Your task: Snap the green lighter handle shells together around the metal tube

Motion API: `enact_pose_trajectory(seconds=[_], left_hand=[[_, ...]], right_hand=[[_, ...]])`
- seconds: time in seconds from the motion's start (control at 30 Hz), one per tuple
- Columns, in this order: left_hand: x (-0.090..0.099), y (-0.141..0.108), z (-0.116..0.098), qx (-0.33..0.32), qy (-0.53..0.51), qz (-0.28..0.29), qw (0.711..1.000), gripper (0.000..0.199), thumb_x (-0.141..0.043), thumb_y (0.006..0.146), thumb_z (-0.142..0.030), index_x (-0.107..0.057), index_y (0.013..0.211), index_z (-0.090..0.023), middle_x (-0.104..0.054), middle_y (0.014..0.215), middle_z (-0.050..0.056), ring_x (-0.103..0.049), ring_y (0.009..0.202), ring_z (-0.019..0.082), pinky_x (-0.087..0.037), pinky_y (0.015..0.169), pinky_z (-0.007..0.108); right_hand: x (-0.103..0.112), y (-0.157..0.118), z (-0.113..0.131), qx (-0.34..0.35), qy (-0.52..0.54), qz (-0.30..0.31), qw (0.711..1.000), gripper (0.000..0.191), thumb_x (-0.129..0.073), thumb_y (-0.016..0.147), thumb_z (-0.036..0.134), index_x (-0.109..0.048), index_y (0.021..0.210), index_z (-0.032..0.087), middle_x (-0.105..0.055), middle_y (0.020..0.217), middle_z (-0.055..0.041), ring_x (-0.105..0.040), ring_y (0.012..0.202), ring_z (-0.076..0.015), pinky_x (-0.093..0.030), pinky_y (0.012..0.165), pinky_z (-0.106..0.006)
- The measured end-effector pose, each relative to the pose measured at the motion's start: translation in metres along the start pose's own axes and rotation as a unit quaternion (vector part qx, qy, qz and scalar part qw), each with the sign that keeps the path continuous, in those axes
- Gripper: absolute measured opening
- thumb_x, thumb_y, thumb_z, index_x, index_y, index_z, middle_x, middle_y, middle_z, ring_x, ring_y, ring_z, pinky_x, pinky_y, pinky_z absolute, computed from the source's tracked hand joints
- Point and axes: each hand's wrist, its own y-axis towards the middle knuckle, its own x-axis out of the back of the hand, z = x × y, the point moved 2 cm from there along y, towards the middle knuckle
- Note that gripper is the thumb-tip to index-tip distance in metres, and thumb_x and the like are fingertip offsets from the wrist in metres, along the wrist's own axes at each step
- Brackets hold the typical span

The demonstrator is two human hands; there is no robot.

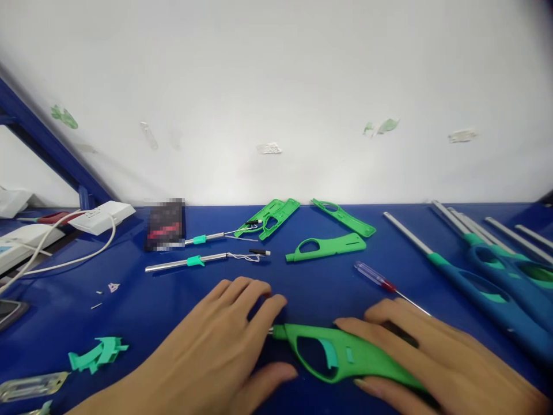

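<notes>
A green utility lighter [363, 360] lies across the front of the blue table, with a teal trigger inside its finger loop. My right hand [432, 351] grips its handle end, thumb on the near side and fingers on the far side. At the lighter's narrow end is my left hand [228, 346], thumb and fingers apart. The short visible bit of metal tube runs under this hand, and the rest of it is hidden. Beyond my hands lie a green handle shell [328, 246], a metal lighter tube [185, 264] with wires and a screwdriver [375, 276].
Blue lighters [479, 294] with long metal tubes line the right side. More green shells [345, 219] rest near the white wall [276, 86]. At left are teal triggers [98, 354], a clear fuel tank [32, 386], a phone [11, 312] and a white power strip [101, 216] with a cable.
</notes>
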Motion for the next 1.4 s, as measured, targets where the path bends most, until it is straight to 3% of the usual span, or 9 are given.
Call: enact_pose_trajectory(seconds=[0.13,0.27,0.47,0.53,0.67,0.8,1.0,1.2,1.4], left_hand=[[-0.005,0.014,-0.024,-0.041,-0.057,-0.011,0.997,0.062,-0.065,0.120,-0.066,-0.068,0.157,-0.017,-0.080,0.150,0.013,-0.079,0.133,0.032,-0.066,0.115,0.044],[-0.025,0.034,-0.039,-0.052,-0.095,-0.006,0.994,0.065,-0.071,0.117,-0.063,-0.066,0.156,-0.010,-0.081,0.139,0.016,-0.080,0.122,0.037,-0.069,0.107,0.052],[-0.048,0.066,-0.058,-0.093,-0.161,0.018,0.982,0.052,-0.060,0.121,-0.062,-0.073,0.138,-0.014,-0.078,0.117,0.013,-0.077,0.100,0.036,-0.071,0.088,0.053],[-0.050,0.070,-0.063,-0.084,-0.169,0.028,0.982,0.042,-0.051,0.126,-0.051,-0.072,0.135,-0.015,-0.077,0.117,0.012,-0.076,0.101,0.035,-0.071,0.089,0.052],[-0.049,0.069,-0.064,-0.078,-0.175,0.032,0.981,0.057,-0.027,0.130,-0.049,-0.072,0.131,-0.014,-0.076,0.113,0.012,-0.075,0.098,0.035,-0.071,0.088,0.055],[-0.046,0.065,-0.063,-0.080,-0.175,0.038,0.981,0.052,-0.030,0.130,-0.045,-0.071,0.134,-0.013,-0.077,0.116,0.012,-0.075,0.101,0.034,-0.070,0.090,0.054],[-0.045,0.067,-0.066,-0.080,-0.178,0.039,0.980,0.049,-0.033,0.130,-0.043,-0.072,0.132,-0.012,-0.076,0.114,0.013,-0.073,0.096,0.034,-0.068,0.085,0.052],[-0.043,0.071,-0.067,-0.075,-0.173,0.023,0.982,0.054,-0.030,0.131,-0.045,-0.073,0.125,-0.012,-0.074,0.108,0.011,-0.067,0.090,0.032,-0.064,0.079,0.048],[-0.051,0.070,-0.069,-0.078,-0.175,-0.021,0.981,0.053,-0.039,0.129,-0.053,-0.072,0.124,-0.012,-0.070,0.104,0.007,-0.065,0.088,0.029,-0.062,0.079,0.045]], right_hand=[[-0.006,-0.001,0.008,-0.038,-0.001,0.027,0.999,0.053,-0.042,0.126,0.053,-0.071,0.166,0.037,-0.084,0.152,-0.0066,-0.086,0.132,-0.0409,-0.078,0.102,-0.058],[0.004,-0.028,-0.013,-0.077,0.025,0.055,0.995,0.063,-0.055,0.120,0.057,-0.051,0.182,0.042,-0.073,0.170,-0.0015,-0.079,0.144,-0.0415,-0.076,0.106,-0.063],[0.025,-0.049,-0.028,-0.114,0.078,0.018,0.990,0.035,-0.061,0.120,0.049,-0.070,0.151,0.037,-0.081,0.143,-0.0028,-0.087,0.124,-0.0260,-0.074,0.107,-0.035],[0.026,-0.045,-0.023,-0.123,0.098,0.014,0.987,0.030,-0.054,0.124,0.051,-0.073,0.144,0.037,-0.083,0.135,-0.0025,-0.086,0.123,-0.0261,-0.074,0.105,-0.034],[0.025,-0.031,-0.016,-0.163,0.156,-0.006,0.974,0.038,-0.051,0.126,0.061,-0.073,0.144,0.036,-0.084,0.131,-0.0058,-0.085,0.123,-0.0270,-0.075,0.098,-0.033],[0.032,-0.019,-0.022,-0.140,0.174,0.002,0.975,0.031,-0.055,0.126,0.055,-0.075,0.141,0.036,-0.087,0.127,-0.0021,-0.089,0.116,-0.0228,-0.076,0.096,-0.027],[0.036,-0.020,-0.028,-0.132,0.183,0.024,0.974,0.028,-0.061,0.124,0.052,-0.078,0.142,0.038,-0.089,0.128,0.0009,-0.090,0.117,-0.0230,-0.076,0.096,-0.026],[0.009,-0.032,-0.019,-0.222,0.214,-0.019,0.951,0.037,-0.076,0.111,0.061,-0.088,0.136,0.037,-0.089,0.122,-0.0093,-0.087,0.121,-0.0362,-0.078,0.090,-0.039],[-0.003,-0.026,-0.022,-0.220,0.232,-0.052,0.946,0.040,-0.083,0.101,0.066,-0.090,0.127,0.038,-0.088,0.109,-0.0082,-0.087,0.111,-0.0372,-0.077,0.085,-0.040]])
